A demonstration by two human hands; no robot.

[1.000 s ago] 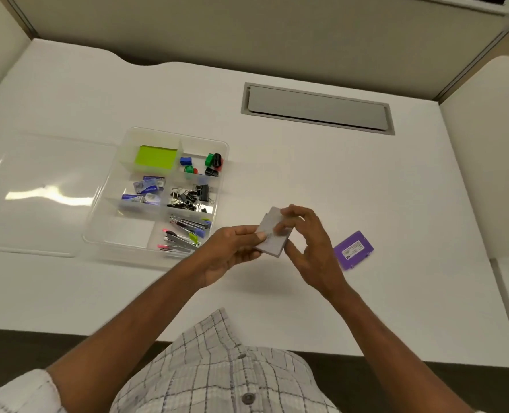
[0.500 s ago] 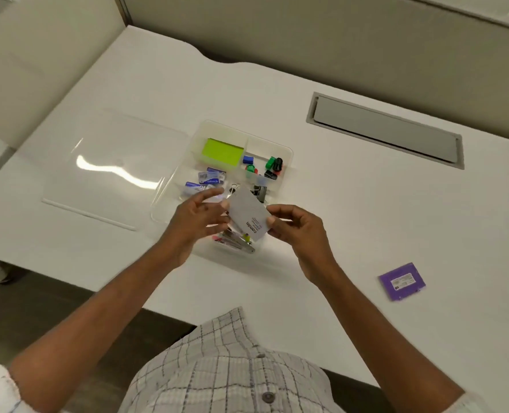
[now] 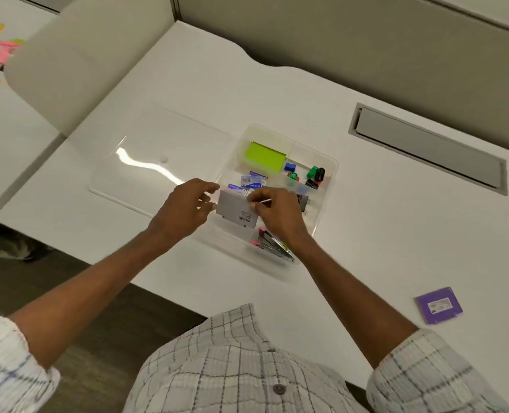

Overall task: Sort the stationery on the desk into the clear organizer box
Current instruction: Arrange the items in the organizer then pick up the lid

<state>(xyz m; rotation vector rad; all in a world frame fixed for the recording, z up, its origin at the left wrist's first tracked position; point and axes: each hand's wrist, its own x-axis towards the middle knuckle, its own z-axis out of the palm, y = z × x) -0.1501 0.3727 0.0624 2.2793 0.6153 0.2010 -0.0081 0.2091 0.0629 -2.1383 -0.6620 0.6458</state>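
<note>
Right hand pinching case at its 3 o'clock edge, over box's 8 o'clock side. Left hand curling loosely, perhaps touching the 9 o'clock edge (blurred). Case seeming light, stiff, slick; gripping by the edges looking best.

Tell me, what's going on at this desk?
A person is sorting stationery into a clear organizer box. The left hand and the right hand hold a small grey box just over the organizer's near-left section. A purple packet lies on the desk to the right, not yet sorted. The clear lid lies left of the organizer.
</note>
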